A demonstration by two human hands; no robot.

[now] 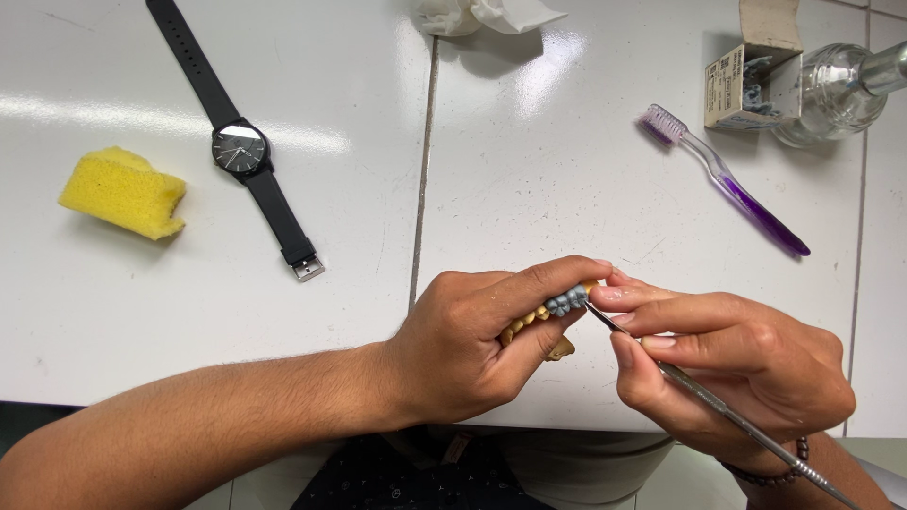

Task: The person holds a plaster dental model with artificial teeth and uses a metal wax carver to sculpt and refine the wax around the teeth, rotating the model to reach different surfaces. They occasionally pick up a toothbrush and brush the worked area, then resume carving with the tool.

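My left hand (472,345) grips a yellow dental model (529,321) with a few grey wax teeth (567,300) on it, held just above the near edge of the white table (529,161). My right hand (737,364) holds a thin metal carving tool (718,406) like a pen. Its tip touches the grey teeth. Most of the model is hidden by my left fingers.
On the table lie a yellow sponge (125,193) at the left, a black wristwatch (240,149), a purple toothbrush (723,178), a small open cardboard box (746,80) and a glass bottle (841,90) at the far right. Crumpled white tissue (482,13) sits at the top edge.
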